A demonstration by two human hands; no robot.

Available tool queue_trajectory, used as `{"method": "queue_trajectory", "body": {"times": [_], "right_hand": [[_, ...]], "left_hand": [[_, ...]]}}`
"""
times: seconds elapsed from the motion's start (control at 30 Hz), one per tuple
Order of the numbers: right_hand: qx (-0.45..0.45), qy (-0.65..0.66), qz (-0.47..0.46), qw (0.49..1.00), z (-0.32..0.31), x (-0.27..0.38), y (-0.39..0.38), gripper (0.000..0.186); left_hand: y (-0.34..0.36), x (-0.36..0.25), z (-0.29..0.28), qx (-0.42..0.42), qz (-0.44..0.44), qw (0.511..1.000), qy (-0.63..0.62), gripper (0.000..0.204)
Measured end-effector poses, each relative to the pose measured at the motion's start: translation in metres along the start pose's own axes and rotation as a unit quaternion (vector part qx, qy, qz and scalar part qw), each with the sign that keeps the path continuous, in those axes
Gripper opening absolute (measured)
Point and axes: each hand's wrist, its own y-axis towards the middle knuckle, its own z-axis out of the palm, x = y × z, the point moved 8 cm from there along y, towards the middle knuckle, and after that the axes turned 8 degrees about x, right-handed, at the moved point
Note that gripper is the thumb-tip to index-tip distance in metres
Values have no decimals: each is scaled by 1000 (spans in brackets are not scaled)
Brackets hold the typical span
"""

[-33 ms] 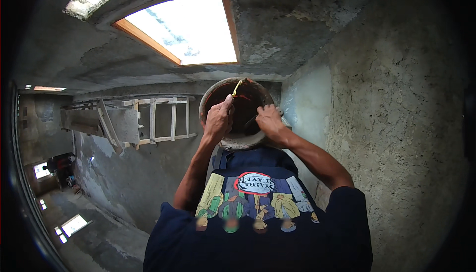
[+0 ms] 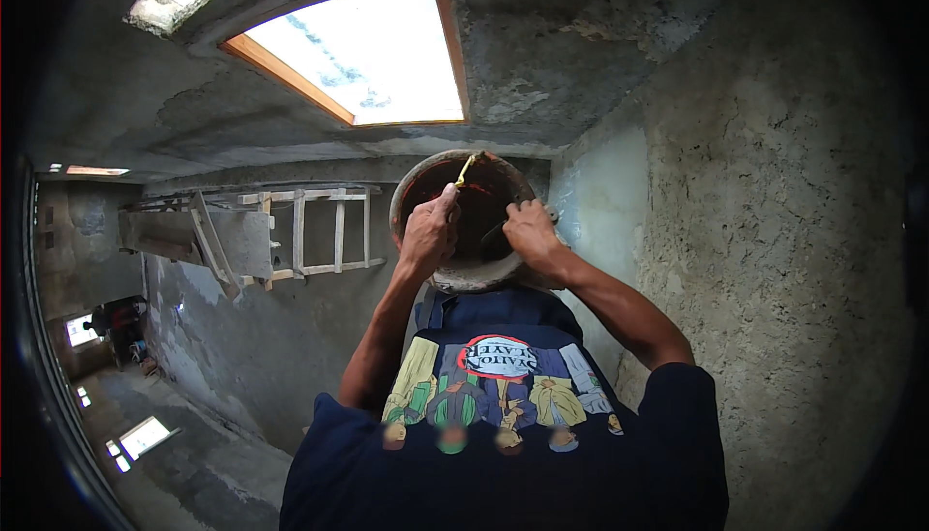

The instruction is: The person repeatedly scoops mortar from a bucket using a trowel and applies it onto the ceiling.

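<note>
A round, mortar-stained bucket [image 2: 398, 204] is in front of my body, its dark inside facing up at me. My left hand [image 2: 427, 236] is closed over the bucket's near-left part, gripping a yellow strip [image 2: 465, 169] like a cord or handle that runs up to the far rim. Inside the right side of the bucket, my right hand [image 2: 532, 236] is closed around a dark tool. Only a bit of that tool shows beside the fingers, so its kind cannot be told. The bucket's contents are lost in shadow.
Wooden scaffolding [image 2: 339, 233] with a ladder-like frame stands at left. A rough plastered wall [image 2: 755, 270] rises close on my right. Ahead, a wood-framed window opening [image 2: 377, 57] breaks the grey wall. Another person [image 2: 116, 323] appears far left, small and dark.
My right hand has shifted very slightly to the right and up at the bucket. The left hand keeps its hold on the yellow strip.
</note>
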Motion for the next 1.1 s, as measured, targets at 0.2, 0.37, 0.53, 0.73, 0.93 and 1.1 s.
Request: {"method": "queue_trajectory", "body": {"times": [0.2, 0.37, 0.53, 0.73, 0.93, 1.1], "right_hand": [[6, 23, 126, 992, -45, -34, -16, 25], [104, -62, 143, 982, -67, -7, -7, 29], [186, -61, 120, 973, -86, -7, 3, 26], [108, 15, 60, 992, -85, -44, 16, 22], [77, 330, 17, 941, -101, -46, -4, 19], [-4, 249, -92, 964, -97, -43, -2, 31]], "left_hand": [[-12, -20, 27, 52, 5, 998, -18, 45], [-11, -51, 30, 10, 107, 991, 85, 41], [-6, -80, 26, -38, 197, 965, 167, 39], [-2, -95, 44, -25, 242, 955, 169, 40], [-13, -111, 45, -64, 222, 952, 203, 47], [-22, -115, 63, 13, 171, 977, 128, 45]]}}
